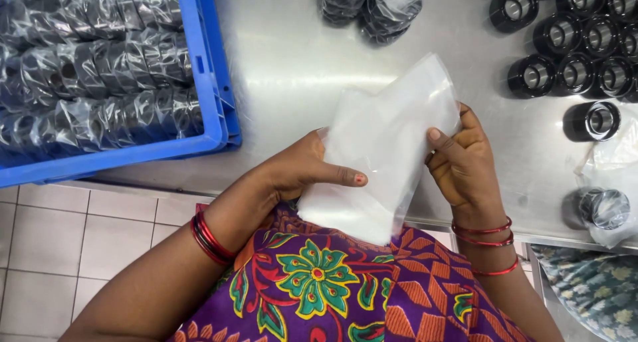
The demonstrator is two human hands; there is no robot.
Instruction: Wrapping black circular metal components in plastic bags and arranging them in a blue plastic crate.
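Steel tabletop point(299, 70) fills most of my view, with pale floor tiles point(60, 249) showing below its near edge. I see a blue crate point(216, 109) on the left, packed with bagged black rings point(100, 70), its corner close to my left wrist. Two more wrapped parts point(369, 3) sit at the far edge, and loose black cylindrical parts point(571, 50) crowd the right side, one lying on its side point(591, 121) and another inside plastic point(605, 209) near the table's front. Between crate and parts the steel is bare. My left hand point(299, 172) grips a stack of clear plastic bags point(379, 149) from the left, thumb laid across the front. My right hand point(462, 163) pinches the stack's right edge, fingers curled closed on it. The stack is held tilted above the table's near edge, over my patterned purple clothing point(319, 282).
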